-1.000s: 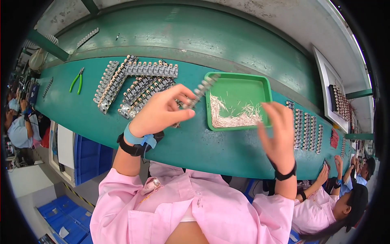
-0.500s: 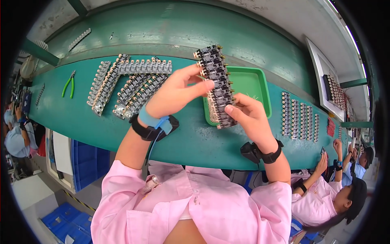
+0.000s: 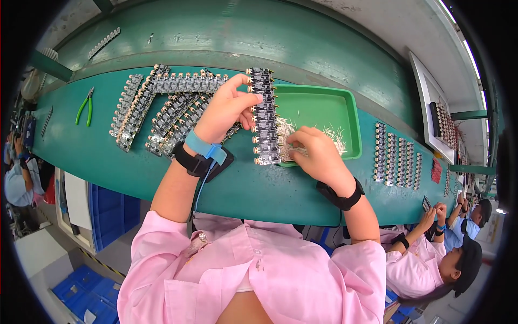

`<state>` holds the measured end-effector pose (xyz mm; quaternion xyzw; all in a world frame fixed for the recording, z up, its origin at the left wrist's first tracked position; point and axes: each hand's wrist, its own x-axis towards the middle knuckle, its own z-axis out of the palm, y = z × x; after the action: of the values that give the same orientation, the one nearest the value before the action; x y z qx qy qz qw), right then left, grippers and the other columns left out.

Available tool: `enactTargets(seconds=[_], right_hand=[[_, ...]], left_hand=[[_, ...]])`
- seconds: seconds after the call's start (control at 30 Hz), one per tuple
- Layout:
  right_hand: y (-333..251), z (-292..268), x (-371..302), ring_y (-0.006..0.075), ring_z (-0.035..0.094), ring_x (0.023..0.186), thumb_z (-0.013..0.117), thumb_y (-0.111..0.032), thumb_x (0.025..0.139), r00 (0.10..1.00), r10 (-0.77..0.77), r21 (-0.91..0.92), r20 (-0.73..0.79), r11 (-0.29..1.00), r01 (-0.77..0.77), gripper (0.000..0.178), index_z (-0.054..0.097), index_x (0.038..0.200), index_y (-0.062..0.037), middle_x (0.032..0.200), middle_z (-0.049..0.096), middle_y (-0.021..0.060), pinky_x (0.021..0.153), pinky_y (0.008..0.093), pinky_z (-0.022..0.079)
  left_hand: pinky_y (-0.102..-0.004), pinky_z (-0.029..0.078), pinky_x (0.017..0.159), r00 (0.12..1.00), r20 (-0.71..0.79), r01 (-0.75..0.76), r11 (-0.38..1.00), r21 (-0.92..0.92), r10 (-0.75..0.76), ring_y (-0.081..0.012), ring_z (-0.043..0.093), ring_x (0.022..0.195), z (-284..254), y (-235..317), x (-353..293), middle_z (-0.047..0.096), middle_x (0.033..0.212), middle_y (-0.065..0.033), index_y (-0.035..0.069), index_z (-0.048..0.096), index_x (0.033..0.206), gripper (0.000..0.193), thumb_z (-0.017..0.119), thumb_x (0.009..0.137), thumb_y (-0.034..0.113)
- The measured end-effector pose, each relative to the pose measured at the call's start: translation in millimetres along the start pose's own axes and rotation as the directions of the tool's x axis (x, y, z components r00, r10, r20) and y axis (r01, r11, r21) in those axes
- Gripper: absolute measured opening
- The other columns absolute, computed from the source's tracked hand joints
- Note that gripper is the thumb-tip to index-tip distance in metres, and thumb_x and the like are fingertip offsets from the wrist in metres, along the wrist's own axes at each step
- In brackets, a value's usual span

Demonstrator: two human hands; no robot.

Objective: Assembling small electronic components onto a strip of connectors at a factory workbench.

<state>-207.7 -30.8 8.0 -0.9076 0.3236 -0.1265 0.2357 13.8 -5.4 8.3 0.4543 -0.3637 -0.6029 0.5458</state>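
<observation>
At mid-frame, left hand [image 3: 224,112] pinching an upright component strip [image 3: 265,127] | right of centre, right hand [image 3: 322,157] curled narrow at the green tray [image 3: 353,110] of white slivers [image 3: 338,141], can't tell if holding anything | upper left, more strips [image 3: 186,83] overlapping

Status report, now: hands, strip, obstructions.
Left hand holding dark component strip. Right hand over near side of green tray, by white slivers; grip unclear. Strip blocks view of most of tray's left edge.
</observation>
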Motion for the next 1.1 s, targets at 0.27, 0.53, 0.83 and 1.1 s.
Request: enactTargets(seconds=[0.27,0.53,0.83,1.1], right_hand=[[-2,6,0,0.0265,0.057,0.067,0.062,-0.001,0.066,1.0,0.024,0.072,-0.013,0.997,-0.023,0.015,0.058,0.08,-0.0024,0.072,0.056,0.0109,0.059,0.0342,0.046],[-2,5,-3,0.028,0.054,0.069,0.061,-0.001,0.065,0.997,-0.009,-0.25,-0.077,0.968,-0.011,0.016,0.057,0.081,-0.0026,0.069,0.051,0.0103,0.062,0.0369,0.045],[-10,11,9,0.0295,0.05,0.078,0.06,-0.002,0.064,0.989,-0.07,-0.048,-0.13,0.997,0.065,0.024,0.055,0.088,-0.0046,0.077,0.05,0.01,0.07,0.0384,0.043],[12,-11,-4,0.0244,0.05,0.059,0.059,-0.001,0.067,0.988,0.149,0.048,-0.033,0.988,-0.147,0.01,0.057,0.077,-0.0022,0.069,0.054,0.0087,0.058,0.0337,0.043]], left_hand=[[-0.0208,0.04,0.036,0.999,0.03,0.02,1.0,0.003,-0.02,-0.0107,0.053,0.043,3,-3,-2,0.054,0.063,-0.0029,0.003,0.043,0.101,0.028,0.058,0.08,0.01],[-0.0209,0.039,0.036,1.0,0.019,0.024,1.0,0.007,-0.024,-0.0107,0.053,0.042,7,1,-5,0.053,0.06,-0.0023,0.003,0.043,0.1,0.027,0.059,0.079,0.01],[-0.0205,0.039,0.035,1.0,-0.028,0.007,1.0,0.009,-0.007,-0.0108,0.053,0.042,2,0,-5,0.05,0.058,-0.0012,0.003,0.043,0.1,0.027,0.058,0.079,0.011],[-0.0204,0.039,0.035,0.999,-0.048,-0.012,1.0,0.01,0.012,-0.0108,0.052,0.041,2,2,-6,0.05,0.058,-0.0014,0.003,0.043,0.1,0.027,0.058,0.079,0.011]])
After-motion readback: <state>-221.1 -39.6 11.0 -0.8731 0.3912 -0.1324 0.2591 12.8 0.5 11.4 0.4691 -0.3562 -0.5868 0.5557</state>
